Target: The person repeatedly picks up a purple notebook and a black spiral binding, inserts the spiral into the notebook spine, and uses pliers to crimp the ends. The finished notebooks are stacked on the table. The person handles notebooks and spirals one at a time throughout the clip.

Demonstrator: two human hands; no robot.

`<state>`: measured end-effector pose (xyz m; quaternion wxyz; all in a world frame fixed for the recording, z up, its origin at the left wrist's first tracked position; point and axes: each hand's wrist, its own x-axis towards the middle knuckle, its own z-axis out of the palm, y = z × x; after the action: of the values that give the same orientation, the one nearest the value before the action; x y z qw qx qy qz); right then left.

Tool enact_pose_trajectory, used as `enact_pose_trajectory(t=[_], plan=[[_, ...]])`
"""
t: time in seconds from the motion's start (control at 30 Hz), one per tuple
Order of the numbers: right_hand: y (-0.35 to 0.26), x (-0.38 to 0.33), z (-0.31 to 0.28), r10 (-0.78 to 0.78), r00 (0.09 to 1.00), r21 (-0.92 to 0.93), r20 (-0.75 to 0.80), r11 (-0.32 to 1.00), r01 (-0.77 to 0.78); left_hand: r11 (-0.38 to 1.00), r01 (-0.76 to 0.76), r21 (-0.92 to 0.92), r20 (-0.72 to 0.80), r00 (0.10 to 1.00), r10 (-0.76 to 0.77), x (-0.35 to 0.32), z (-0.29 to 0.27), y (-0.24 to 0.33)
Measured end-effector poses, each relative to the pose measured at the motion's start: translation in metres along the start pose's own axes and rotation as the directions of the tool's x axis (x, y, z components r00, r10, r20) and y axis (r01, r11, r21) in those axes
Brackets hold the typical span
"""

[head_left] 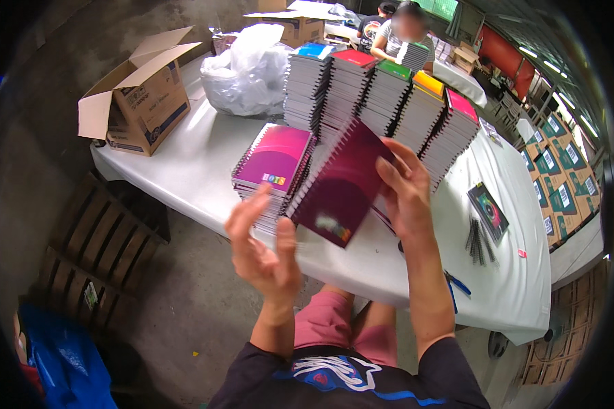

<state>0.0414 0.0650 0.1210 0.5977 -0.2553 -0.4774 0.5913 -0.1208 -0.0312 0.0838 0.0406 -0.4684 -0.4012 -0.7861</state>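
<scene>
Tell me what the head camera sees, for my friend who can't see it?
A person's right hand holds up a dark purple spiral notebook over a white table, the left hand open beside it. Tall notebook stacks, a cardboard box and a plastic bag sit behind.

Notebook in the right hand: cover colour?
Dark magenta-maroon with lighter curved bands; the notebook, held by the right hand, shows best in the head view.
</scene>
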Motion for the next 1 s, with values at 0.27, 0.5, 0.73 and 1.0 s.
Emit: enact_pose_trajectory(t=[0.27, 0.5, 0.73, 1.0], plan=[[0.006, 0.094, 0.064, 0.005, 0.999, 0.305, 0.054, 0.952, -0.021, 0.916, 0.394, -0.074, -0.056, 0.916, -0.398, 0.032, -0.023, -0.056], [0.019, 0.110, 0.123, 0.050, 0.583, -0.450, 0.811, 0.690, 0.567, 0.840, 0.481, -0.252, 0.012, 0.869, -0.494, 0.026, -0.018, -0.065], [0.038, 0.115, 0.081, -0.137, 0.791, -0.358, 0.597, 0.836, 0.415, 0.883, 0.412, -0.227, 0.100, 0.911, -0.399, 0.019, -0.015, -0.082], [0.098, 0.089, 0.035, 0.008, 0.993, -0.346, 0.115, 0.938, 0.033, 0.870, 0.439, -0.224, 0.132, 0.898, -0.419, 0.018, -0.010, -0.080]])
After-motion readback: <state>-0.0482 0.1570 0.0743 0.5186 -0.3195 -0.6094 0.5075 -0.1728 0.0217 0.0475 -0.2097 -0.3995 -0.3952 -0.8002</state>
